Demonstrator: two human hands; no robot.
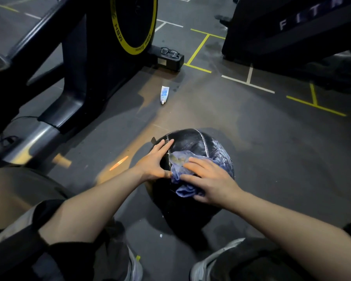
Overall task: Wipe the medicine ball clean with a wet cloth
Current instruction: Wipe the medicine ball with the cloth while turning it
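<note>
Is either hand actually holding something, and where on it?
The right hand presses the crumpled blue cloth flat against the black leather medicine ball. The left hand rests flat on the ball's left side.

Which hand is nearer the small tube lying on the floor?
Left. The left hand rests flat on the ball's upper left, the side facing the tube; the right hand presses the cloth farther back and right.
</note>
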